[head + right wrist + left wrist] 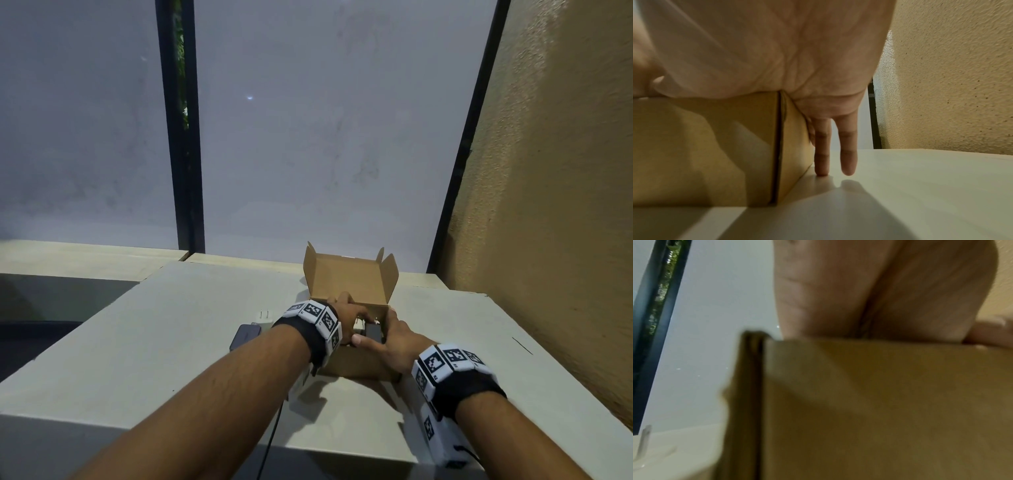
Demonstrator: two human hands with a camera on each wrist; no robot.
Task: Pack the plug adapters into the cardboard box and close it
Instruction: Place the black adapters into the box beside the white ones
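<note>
A small cardboard box [349,277] stands on the table with its lid tilted up and back. Both hands reach into its opening. My left hand [346,315] curls its fingers over the left rim onto a white adapter [359,324] inside. My right hand [388,334] pinches a black adapter [373,334] between thumb and forefinger just inside the front rim. Its other fingers [821,154] run straight down the box's [715,146] right side to the table. The left wrist view shows only palm [859,288] above the box's front wall [879,402].
Left of the box lie a white plug adapter [263,317] with its prongs up and a dark adapter [245,337]. The pale table [171,342] ends at a near edge. A rough tan wall [548,171] stands at the right, with window panes behind.
</note>
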